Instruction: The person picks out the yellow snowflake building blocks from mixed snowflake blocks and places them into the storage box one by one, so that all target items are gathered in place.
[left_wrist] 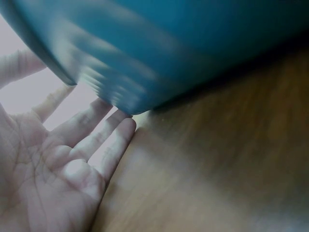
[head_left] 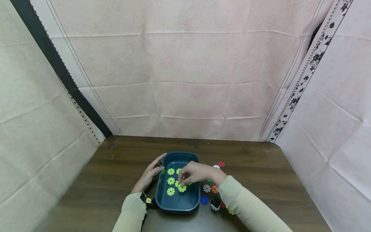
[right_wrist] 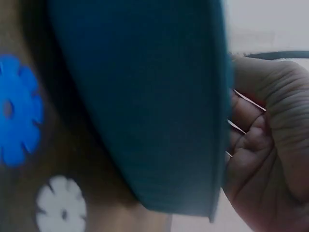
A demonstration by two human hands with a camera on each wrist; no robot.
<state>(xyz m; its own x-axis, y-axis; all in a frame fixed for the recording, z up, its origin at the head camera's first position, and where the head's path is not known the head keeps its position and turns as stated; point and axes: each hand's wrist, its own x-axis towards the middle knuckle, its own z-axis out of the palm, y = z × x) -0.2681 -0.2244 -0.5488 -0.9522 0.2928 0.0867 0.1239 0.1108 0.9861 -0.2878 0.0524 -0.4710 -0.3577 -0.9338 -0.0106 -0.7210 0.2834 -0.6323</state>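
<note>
My left hand (head_left: 149, 175) rests against the left side of a dark teal tray (head_left: 176, 206), its thumb at the rim. In the left wrist view its fingers (left_wrist: 104, 140) lie nearly straight along the outer wall. Over the tray, my right hand (head_left: 195, 172) has curled fingers and pinches a yellow-green notched disc (head_left: 182, 188), shaped like a flower. Several matching discs (head_left: 170, 181) lie on the tray's bottom, some partly covered by the right hand. The tray wall (right_wrist: 154, 111) hides the right fingertips in the right wrist view.
Right of the tray, loose discs lie on the wooden table: a blue one (head_left: 204, 200), a white one (head_left: 206, 188), an orange one (head_left: 214, 189), a red one (head_left: 221, 164) and others partly under the right forearm. Light cloth (head_left: 185, 80) hangs behind and at both sides.
</note>
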